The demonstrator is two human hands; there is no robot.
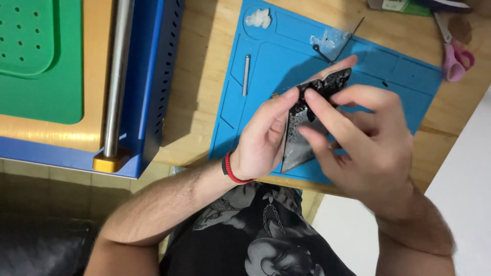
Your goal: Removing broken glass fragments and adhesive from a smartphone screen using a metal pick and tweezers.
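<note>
The left hand (263, 138) grips a thin, dark phone panel (307, 120) along its left edge, thumb on the face and fingers reaching up behind its far end. The right hand (365, 140) closes on the same panel from the right, its forefinger and thumb pinching at the upper part of the face. Both hands hold the panel tilted, lifted just above the blue work mat (266, 66).

The panel looks light, flat and stiff, and its mottled, broken-looking surface suggests it is brittle and could have sharp edges; the long edges seem the safest place to hold it, with no bending pressure on the middle.

On the mat, far from the hands, lie a slim metal rod (246, 75) to the left, a white crumpled wad (259, 18) in a round recess, and a scrap of clear film (327, 40) beside a thin dark tool. Pink-handled scissors (454, 57) rest far right on the wooden table (204, 66). At left stands a blue machine (153, 76) with a green pad (41, 61) and a steel roller (118, 71), well apart from the hands. Nothing crowds the panel.
</note>
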